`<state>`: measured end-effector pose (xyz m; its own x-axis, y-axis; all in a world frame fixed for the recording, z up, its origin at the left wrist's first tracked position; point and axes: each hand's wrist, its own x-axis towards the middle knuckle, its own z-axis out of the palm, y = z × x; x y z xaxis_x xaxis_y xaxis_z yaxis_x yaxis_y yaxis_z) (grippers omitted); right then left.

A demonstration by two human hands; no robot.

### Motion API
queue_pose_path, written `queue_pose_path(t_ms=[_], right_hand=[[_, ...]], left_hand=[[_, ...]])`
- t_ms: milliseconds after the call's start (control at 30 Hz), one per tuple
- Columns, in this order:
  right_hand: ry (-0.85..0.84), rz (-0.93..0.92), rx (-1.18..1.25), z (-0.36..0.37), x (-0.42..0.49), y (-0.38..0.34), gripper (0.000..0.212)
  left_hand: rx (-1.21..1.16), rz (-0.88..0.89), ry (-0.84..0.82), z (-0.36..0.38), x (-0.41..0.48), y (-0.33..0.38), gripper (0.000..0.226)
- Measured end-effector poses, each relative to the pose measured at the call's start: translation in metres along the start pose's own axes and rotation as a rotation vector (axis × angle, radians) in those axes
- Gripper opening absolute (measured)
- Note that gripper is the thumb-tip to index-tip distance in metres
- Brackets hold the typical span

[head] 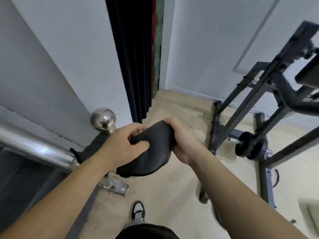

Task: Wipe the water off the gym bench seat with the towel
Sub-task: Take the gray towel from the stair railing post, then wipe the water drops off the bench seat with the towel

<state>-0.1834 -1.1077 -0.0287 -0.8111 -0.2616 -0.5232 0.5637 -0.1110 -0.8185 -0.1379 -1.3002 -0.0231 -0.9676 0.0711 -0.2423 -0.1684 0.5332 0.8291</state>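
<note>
Standing over a black-and-white sneaker (138, 210) on the pale floor (165, 187), the person has both hands clamped on the dark towel (151, 150): left hand (126, 144) pinching one edge, right hand (179, 140) gripping the other. Best bet is probably bunching it into a flat pad before wiping. Further off right sits the gym bench frame (259, 94); its seat surface (309, 73) barely shows, water impossible to spot.
</note>
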Motion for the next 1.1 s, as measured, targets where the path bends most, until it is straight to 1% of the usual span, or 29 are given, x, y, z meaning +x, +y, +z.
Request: queue_pose_path(t_ms=[33, 67, 133, 233, 333, 433, 533, 633, 700, 833, 933, 1000, 1033, 1100], right_hand=[[0.049, -0.014, -0.010, -0.027, -0.015, 0.003, 0.024], [0.090, -0.037, -0.030, -0.055, -0.032, 0.006, 0.020], [0.165, -0.056, -0.082, -0.116, -0.067, 0.018, 0.019], [0.336, -0.030, -0.132, -0.213, -0.131, 0.045, 0.031], [0.538, -0.012, -0.122, -0.298, -0.205, 0.080, 0.040], [0.769, -0.013, -0.030, -0.371, -0.277, 0.121, 0.043], [0.974, 0.008, 0.132, -0.419, -0.350, 0.156, 0.037], [1.161, 0.041, 0.292, -0.457, -0.405, 0.182, 0.039], [1.256, 0.035, 0.428, -0.480, -0.432, 0.194, 0.039], [1.310, -0.017, 0.633, -0.524, -0.462, 0.201, 0.041], [1.270, -0.051, 0.770, -0.556, -0.475, 0.196, 0.043], [1.226, -0.065, 0.829, -0.577, -0.483, 0.193, 0.043], [1.233, -0.061, 0.832, -0.587, -0.487, 0.193, 0.042], [1.305, -0.055, 0.821, -0.611, -0.498, 0.192, 0.037]], left_hand=[[-0.017, -0.027, -0.096, 0.025, 0.001, 0.013, 0.022], [-0.027, -0.044, -0.176, 0.053, 0.001, 0.026, 0.017], [-0.076, -0.084, -0.312, 0.113, -0.003, 0.051, 0.021], [-0.106, -0.106, -0.524, 0.205, -0.011, 0.088, 0.016], [-0.046, -0.056, -0.762, 0.294, -0.021, 0.127, 0.023], [0.000, -0.020, -0.945, 0.381, -0.034, 0.164, 0.036], [0.032, -0.035, -1.102, 0.460, -0.057, 0.200, 0.053], [-0.055, -0.076, -1.200, 0.527, -0.078, 0.240, 0.050], [-0.130, -0.122, -1.276, 0.564, -0.091, 0.267, 0.049], [-0.189, -0.212, -1.384, 0.626, -0.099, 0.313, 0.047], [-0.177, -0.249, -1.410, 0.663, -0.099, 0.353, 0.033], [-0.160, -0.240, -1.431, 0.688, -0.099, 0.382, 0.028], [-0.156, -0.229, -1.441, 0.702, -0.100, 0.396, 0.028], [-0.141, -0.190, -1.459, 0.736, -0.103, 0.421, 0.031]])
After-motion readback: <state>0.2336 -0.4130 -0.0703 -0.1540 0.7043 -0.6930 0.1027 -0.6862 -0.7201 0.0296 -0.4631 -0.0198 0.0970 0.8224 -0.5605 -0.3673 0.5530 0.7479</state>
